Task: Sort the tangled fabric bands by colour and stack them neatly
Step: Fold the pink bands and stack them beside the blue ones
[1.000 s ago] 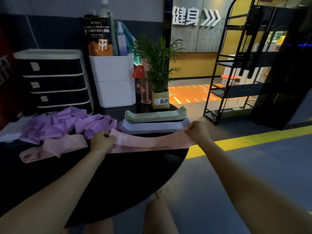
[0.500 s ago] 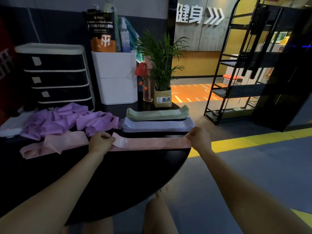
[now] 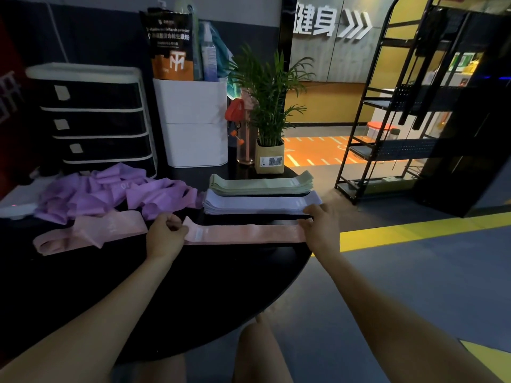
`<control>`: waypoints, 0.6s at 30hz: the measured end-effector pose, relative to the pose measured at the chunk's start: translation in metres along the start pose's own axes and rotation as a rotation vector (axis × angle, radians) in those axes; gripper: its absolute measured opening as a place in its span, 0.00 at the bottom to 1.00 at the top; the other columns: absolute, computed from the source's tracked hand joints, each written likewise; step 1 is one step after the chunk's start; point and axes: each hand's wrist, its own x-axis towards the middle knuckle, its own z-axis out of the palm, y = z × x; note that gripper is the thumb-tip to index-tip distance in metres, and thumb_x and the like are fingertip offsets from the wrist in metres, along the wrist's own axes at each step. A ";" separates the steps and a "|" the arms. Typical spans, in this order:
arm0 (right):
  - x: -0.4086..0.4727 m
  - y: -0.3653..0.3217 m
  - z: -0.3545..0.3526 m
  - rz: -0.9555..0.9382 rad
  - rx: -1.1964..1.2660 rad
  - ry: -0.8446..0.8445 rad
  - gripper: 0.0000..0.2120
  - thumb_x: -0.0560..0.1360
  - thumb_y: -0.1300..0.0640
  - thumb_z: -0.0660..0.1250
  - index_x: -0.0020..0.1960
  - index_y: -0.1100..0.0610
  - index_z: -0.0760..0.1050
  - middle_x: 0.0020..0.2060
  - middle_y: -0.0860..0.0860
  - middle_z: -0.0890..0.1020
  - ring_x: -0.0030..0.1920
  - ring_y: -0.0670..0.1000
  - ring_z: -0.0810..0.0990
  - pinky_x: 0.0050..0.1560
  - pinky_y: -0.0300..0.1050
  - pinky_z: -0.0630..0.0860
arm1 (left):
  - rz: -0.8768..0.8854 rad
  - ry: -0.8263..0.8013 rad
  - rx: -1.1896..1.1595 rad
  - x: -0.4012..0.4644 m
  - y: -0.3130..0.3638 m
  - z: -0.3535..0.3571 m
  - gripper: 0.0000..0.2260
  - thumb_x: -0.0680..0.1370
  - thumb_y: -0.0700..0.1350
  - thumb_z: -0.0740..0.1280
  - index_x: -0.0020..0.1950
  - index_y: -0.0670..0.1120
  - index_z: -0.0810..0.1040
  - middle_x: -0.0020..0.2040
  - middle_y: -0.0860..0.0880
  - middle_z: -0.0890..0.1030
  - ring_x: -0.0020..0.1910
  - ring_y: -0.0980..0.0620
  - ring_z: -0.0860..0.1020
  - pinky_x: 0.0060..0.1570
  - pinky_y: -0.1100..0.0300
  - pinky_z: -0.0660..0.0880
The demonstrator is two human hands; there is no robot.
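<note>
A pink band (image 3: 246, 234) lies flat and straight on the black round table (image 3: 193, 286). My left hand (image 3: 165, 235) grips its left end with curled fingers. My right hand (image 3: 320, 228) holds its right end at the table's edge. Behind it sits a neat stack of pale lilac bands (image 3: 260, 203), and behind that a neat stack of green bands (image 3: 261, 184). A tangled heap of purple bands (image 3: 110, 192) lies at the left. Loose pink bands (image 3: 91, 234) lie in front of that heap.
At the back of the table stand a black drawer unit (image 3: 94, 120), a white bin (image 3: 193, 123) with a pouch and bottles, a pink bottle (image 3: 244, 145) and a potted plant (image 3: 269, 158). A black metal rack (image 3: 387, 145) stands on the floor to the right.
Both hands have lowered the stretched pink band onto the table, just in front of the lilac stack. It now lies flat and straight.
</note>
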 end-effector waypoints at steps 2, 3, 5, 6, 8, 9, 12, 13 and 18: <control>-0.005 -0.010 0.007 -0.100 -0.001 -0.031 0.11 0.73 0.61 0.68 0.55 0.62 0.78 0.53 0.58 0.76 0.58 0.60 0.70 0.53 0.49 0.66 | 0.012 0.004 0.005 -0.001 -0.002 0.000 0.07 0.71 0.32 0.68 0.44 0.42 0.73 0.43 0.45 0.76 0.44 0.48 0.74 0.49 0.59 0.68; -0.008 -0.014 0.011 -0.147 -0.013 -0.064 0.12 0.73 0.60 0.68 0.56 0.61 0.78 0.53 0.57 0.76 0.58 0.59 0.70 0.53 0.48 0.66 | 0.018 0.004 0.010 -0.001 -0.003 -0.001 0.07 0.71 0.32 0.69 0.44 0.42 0.73 0.43 0.45 0.76 0.44 0.48 0.74 0.49 0.59 0.68; -0.013 -0.022 0.020 -0.235 -0.038 -0.147 0.14 0.74 0.57 0.68 0.59 0.58 0.77 0.55 0.55 0.76 0.59 0.55 0.70 0.55 0.45 0.66 | 0.034 0.002 0.014 -0.001 -0.005 -0.001 0.08 0.71 0.32 0.69 0.43 0.42 0.73 0.44 0.45 0.77 0.45 0.48 0.74 0.49 0.59 0.68; -0.015 -0.025 0.025 -0.267 -0.025 -0.193 0.15 0.74 0.56 0.68 0.60 0.57 0.76 0.57 0.54 0.76 0.60 0.54 0.70 0.56 0.44 0.66 | 0.042 -0.003 0.016 -0.002 -0.006 0.000 0.08 0.71 0.32 0.68 0.44 0.42 0.73 0.44 0.45 0.76 0.45 0.48 0.74 0.49 0.60 0.68; -0.020 -0.029 0.033 -0.322 0.007 -0.266 0.16 0.75 0.55 0.68 0.61 0.56 0.76 0.58 0.53 0.75 0.61 0.53 0.70 0.59 0.44 0.67 | 0.055 -0.017 0.021 -0.003 -0.007 0.000 0.09 0.72 0.32 0.68 0.45 0.42 0.72 0.45 0.45 0.76 0.45 0.48 0.74 0.49 0.60 0.68; -0.022 -0.030 0.036 -0.354 0.000 -0.285 0.16 0.75 0.55 0.67 0.61 0.56 0.75 0.59 0.52 0.75 0.60 0.54 0.70 0.59 0.45 0.68 | 0.066 -0.020 0.026 -0.004 -0.007 0.000 0.09 0.72 0.31 0.68 0.45 0.42 0.72 0.45 0.45 0.76 0.45 0.48 0.74 0.49 0.60 0.68; -0.028 -0.028 0.043 -0.408 -0.018 -0.288 0.17 0.74 0.54 0.68 0.62 0.57 0.75 0.59 0.53 0.76 0.59 0.56 0.72 0.59 0.47 0.69 | 0.135 0.002 0.076 -0.005 -0.014 0.002 0.11 0.70 0.30 0.68 0.47 0.42 0.73 0.49 0.42 0.76 0.46 0.47 0.75 0.49 0.60 0.69; -0.029 -0.027 0.044 -0.416 -0.015 -0.272 0.17 0.74 0.55 0.69 0.62 0.57 0.76 0.58 0.53 0.76 0.58 0.56 0.72 0.58 0.48 0.70 | 0.160 0.009 0.087 -0.005 -0.015 0.002 0.12 0.70 0.30 0.68 0.49 0.42 0.74 0.52 0.41 0.76 0.47 0.47 0.75 0.50 0.59 0.70; -0.030 -0.026 0.045 -0.422 -0.016 -0.213 0.16 0.73 0.55 0.70 0.60 0.55 0.77 0.57 0.51 0.78 0.57 0.56 0.74 0.56 0.51 0.72 | 0.275 -0.029 0.167 -0.008 -0.015 0.001 0.17 0.71 0.29 0.65 0.57 0.42 0.78 0.57 0.44 0.74 0.57 0.46 0.74 0.63 0.58 0.68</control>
